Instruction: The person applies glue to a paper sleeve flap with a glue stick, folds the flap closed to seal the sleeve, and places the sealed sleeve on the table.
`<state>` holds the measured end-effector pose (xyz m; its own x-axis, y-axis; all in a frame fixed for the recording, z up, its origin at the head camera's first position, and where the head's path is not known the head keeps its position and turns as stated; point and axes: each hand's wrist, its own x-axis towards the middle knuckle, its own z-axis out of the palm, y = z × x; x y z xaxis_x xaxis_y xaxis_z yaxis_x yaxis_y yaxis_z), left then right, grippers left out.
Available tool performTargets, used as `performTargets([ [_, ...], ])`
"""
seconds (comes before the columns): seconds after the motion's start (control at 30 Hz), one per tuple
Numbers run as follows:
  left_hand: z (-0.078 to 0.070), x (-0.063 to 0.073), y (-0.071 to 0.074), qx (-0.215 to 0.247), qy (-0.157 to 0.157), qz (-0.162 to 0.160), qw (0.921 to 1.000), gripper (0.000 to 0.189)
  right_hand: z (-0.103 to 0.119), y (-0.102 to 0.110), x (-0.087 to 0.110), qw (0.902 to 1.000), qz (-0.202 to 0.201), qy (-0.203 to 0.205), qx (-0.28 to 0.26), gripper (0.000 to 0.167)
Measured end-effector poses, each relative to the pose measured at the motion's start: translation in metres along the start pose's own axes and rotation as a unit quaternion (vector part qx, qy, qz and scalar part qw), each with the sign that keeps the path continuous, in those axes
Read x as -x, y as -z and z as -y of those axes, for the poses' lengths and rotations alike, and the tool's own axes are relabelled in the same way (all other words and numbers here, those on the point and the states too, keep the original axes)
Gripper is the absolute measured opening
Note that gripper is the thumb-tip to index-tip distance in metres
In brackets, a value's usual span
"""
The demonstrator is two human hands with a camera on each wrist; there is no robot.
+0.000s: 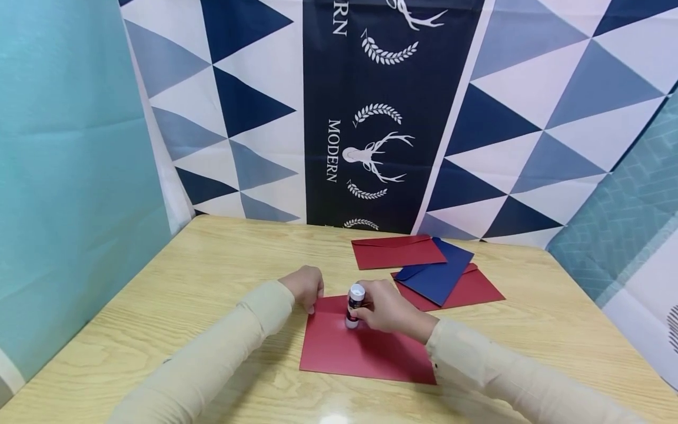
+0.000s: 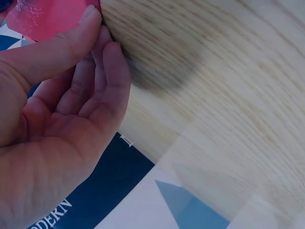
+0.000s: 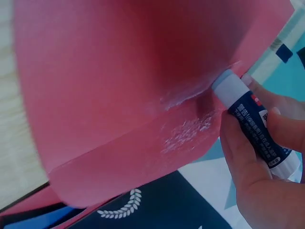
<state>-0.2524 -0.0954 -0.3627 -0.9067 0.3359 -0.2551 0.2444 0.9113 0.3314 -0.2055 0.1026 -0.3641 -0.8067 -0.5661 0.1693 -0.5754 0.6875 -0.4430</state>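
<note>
A red envelope (image 1: pixel 365 356) lies on the table before me, its flap (image 3: pixel 128 157) unfolded and pointing away. My right hand (image 1: pixel 394 309) grips a glue stick (image 3: pixel 257 126) with a dark blue label and white ends. The glue stick's tip touches the envelope near the flap's crease. Whitish glue smears (image 3: pixel 188 131) show on the flap and along that crease. At the envelope's far left corner, my left hand (image 1: pixel 305 287) pinches the edge between thumb and fingers. The left wrist view shows that thumb (image 2: pixel 88 24) on top of the red paper (image 2: pixel 52 16).
Beyond my right hand lie a red envelope (image 1: pixel 397 253), a blue envelope (image 1: pixel 442 271) and another red envelope (image 1: pixel 479 288), partly overlapping. The wooden table (image 1: pixel 212 253) ends at a patterned cloth (image 1: pixel 265 147) behind. A teal curtain (image 1: pixel 79 147) stands at the left.
</note>
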Motion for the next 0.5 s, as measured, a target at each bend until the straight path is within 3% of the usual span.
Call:
performTargets([
  [0.23, 0.0, -0.003, 0.002, 0.013, -0.01, 0.001, 0.9999, 0.022, -0.016, 0.019, 0.017, 0.9999, -0.005, -0.008, 0.014, 0.015],
  [0.5, 0.004, -0.003, 0.0, 0.015, -0.006, 0.006, 0.9998, 0.023, -0.026, 0.026, 0.032, 0.9997, -0.014, -0.01, 0.016, 0.017],
])
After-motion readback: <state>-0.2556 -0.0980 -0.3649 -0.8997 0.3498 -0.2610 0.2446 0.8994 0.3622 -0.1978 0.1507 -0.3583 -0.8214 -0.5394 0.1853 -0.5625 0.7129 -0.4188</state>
